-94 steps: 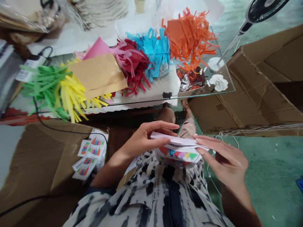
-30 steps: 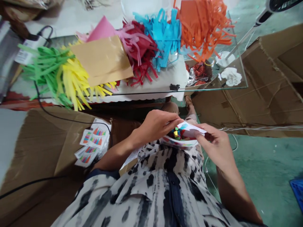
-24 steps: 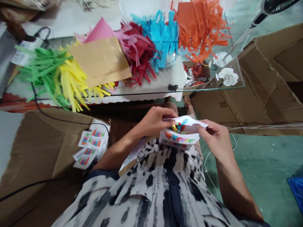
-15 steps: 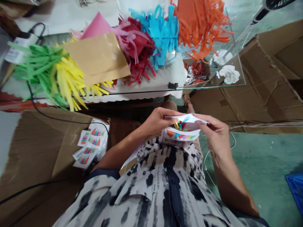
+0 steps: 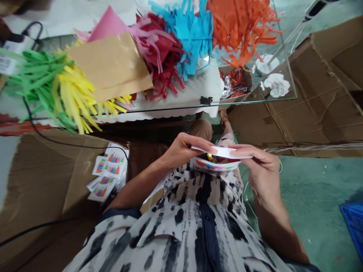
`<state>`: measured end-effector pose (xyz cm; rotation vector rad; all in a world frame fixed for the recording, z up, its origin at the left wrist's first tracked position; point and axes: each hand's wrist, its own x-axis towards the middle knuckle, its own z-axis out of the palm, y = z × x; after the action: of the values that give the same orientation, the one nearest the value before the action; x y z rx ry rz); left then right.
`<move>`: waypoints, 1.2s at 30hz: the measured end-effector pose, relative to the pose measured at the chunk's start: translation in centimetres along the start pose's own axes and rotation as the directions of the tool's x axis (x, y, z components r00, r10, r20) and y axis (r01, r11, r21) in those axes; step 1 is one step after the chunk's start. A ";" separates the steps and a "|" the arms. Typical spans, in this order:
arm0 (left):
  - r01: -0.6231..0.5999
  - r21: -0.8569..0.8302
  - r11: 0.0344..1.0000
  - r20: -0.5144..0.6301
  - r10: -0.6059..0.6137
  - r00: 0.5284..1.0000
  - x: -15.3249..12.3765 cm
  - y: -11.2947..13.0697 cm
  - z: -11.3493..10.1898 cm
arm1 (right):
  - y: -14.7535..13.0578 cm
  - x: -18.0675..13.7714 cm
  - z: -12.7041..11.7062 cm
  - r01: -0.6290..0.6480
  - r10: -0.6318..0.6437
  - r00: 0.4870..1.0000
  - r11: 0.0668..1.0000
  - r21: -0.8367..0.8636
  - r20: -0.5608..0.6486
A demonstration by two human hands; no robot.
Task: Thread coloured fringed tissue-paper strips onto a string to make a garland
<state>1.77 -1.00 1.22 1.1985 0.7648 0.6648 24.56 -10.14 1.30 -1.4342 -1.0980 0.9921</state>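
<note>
In front of my waist is a small packet (image 5: pixel 216 166) with a printed front of coloured tassels. Its upper edge gapes, and a bit of yellow and other coloured material shows inside. My left hand (image 5: pixel 185 149) pinches the left end of the packet's white flap (image 5: pixel 225 152), thumb below and fingers above. The right end of that flap is pinched by my right hand (image 5: pixel 262 162). The flap is seen nearly edge-on, folded over towards me. Most of the packet's contents are hidden behind the flap and the printed front.
On the glass-topped table (image 5: pixel 170 112) lie green (image 5: pixel 39 75), yellow (image 5: pixel 76 94), red (image 5: pixel 167 56), blue (image 5: pixel 195 37) and orange (image 5: pixel 244 30) fringed paper bundles, plus a tan sheet (image 5: pixel 110 68). Several printed packets (image 5: pixel 110 172) rest on a cardboard box (image 5: pixel 45 166) at left.
Both hands have tilted the white flap down towards me, so the packet's opening looks narrower. My right hand has shifted slightly right and down. The view has moved a little.
</note>
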 end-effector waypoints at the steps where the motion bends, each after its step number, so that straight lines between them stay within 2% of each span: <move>1: -0.016 -0.016 1.000 0.009 0.016 1.000 -0.4 0.3 0.2 | -0.3 -0.4 0.0 0.008 -0.008 1.000 1.000 0.000 -0.008; 6: -0.077 -0.024 0.997 -0.006 0.077 0.997 -2.5 1.0 0.9 | -1.6 -2.3 0.3 0.026 -0.028 0.998 0.999 -0.024 -0.052; 11: -0.148 0.157 0.977 -0.032 0.154 0.987 -3.5 1.3 0.9 | -2.0 -3.3 0.4 0.062 -0.065 0.996 0.997 -0.049 -0.062; 13: -0.181 0.212 0.960 -0.003 0.186 0.983 -3.6 1.3 0.6 | -2.1 -3.3 -0.1 0.050 -0.049 0.999 0.996 -0.070 0.014; 15: -0.232 0.248 0.941 0.019 0.235 0.972 -3.6 1.4 0.4 | -2.2 -3.0 -0.9 0.004 0.003 0.990 0.999 -0.051 0.139; 17: -0.282 0.282 0.917 0.026 0.287 0.958 -3.7 1.5 0.3 | -2.5 -2.7 -1.6 -0.053 0.040 0.961 0.998 0.039 0.274; 19: -0.308 0.320 0.896 0.038 0.312 0.949 -3.9 1.5 0.3 | -2.8 -2.5 -1.9 -0.092 0.052 0.944 0.990 0.109 0.327; 20: -0.311 0.335 0.890 0.053 0.312 0.949 -3.9 1.5 0.4 | -3.0 -2.4 -1.8 -0.100 0.066 0.947 0.991 0.090 0.316; 23: -0.317 0.343 0.884 0.118 0.294 0.949 -4.2 1.5 0.8 | -3.2 -2.4 -0.9 -0.085 0.112 0.976 0.986 -0.144 0.188; 25: -0.310 0.330 0.892 0.140 0.278 0.950 -4.4 1.4 1.0 | -3.2 -2.5 -0.2 -0.064 0.107 0.981 0.966 -0.250 0.161; 29: -0.276 0.290 0.916 0.134 0.247 0.960 -4.6 1.2 1.1 | -3.0 -2.7 0.1 -0.080 0.139 0.972 0.954 -0.289 0.192; 36: -0.206 0.185 0.961 0.118 0.187 0.975 -4.4 1.1 0.6 | -3.8 -3.1 -0.4 -0.155 0.221 0.962 0.925 -0.346 0.159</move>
<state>-0.42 -4.55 3.16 1.4913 0.6429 0.6984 23.71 -13.00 5.18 -1.7688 -1.3367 1.1433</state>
